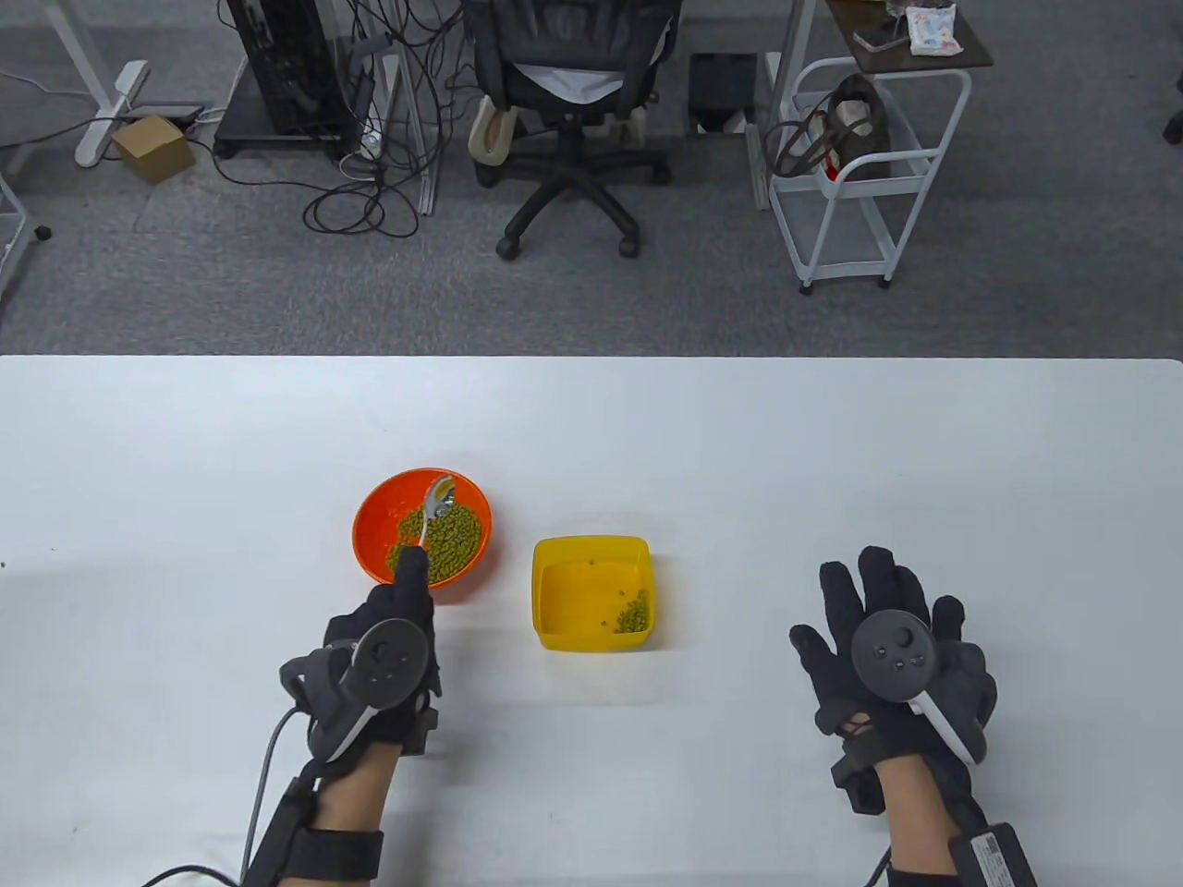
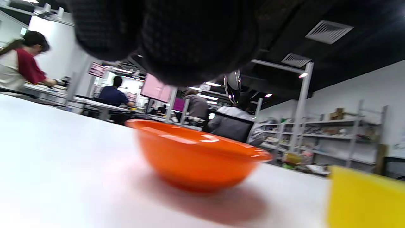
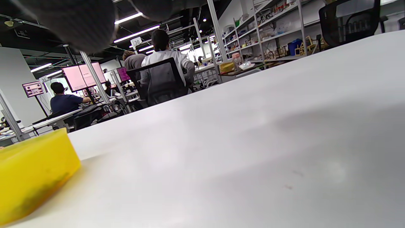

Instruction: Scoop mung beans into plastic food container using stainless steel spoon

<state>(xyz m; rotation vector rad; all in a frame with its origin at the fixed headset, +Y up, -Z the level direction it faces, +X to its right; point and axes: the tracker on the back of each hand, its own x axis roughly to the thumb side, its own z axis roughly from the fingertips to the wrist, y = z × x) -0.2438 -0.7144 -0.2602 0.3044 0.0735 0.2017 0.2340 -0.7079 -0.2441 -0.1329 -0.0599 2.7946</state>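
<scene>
L hand (image 1: 384, 651) grips the spoon (image 1: 432, 511) by the near end of its handle, fingers wrapped round it; spoon bowl is raised over the far side of the orange bowl (image 1: 370, 527), a few beans on it as far as the table view shows. In the left wrist view the spoon bowl shows as a shiny oval above the orange rim, so it looks lifted clear of the bean pile (image 1: 444, 536).

R hand (image 1: 892, 651) lies flat on the table (image 1: 739, 425), fingers spread, holding nothing, well apart from everything.

Yellow container (image 1: 545, 601) sits just beside the orange bowl, to its right, w/ a small clump of beans in its near-right corner plus a couple of strays. Most beans are in the orange bowl, so prob. early in the job.

Risks: the grip is far back on the handle, so any wrist roll on the way across could tip beans onto the table in the gap between bowl and container. The container is light and nobody steadies it, so a knock from the spoon could shove it. The load looks small, so many trips needed.
</scene>
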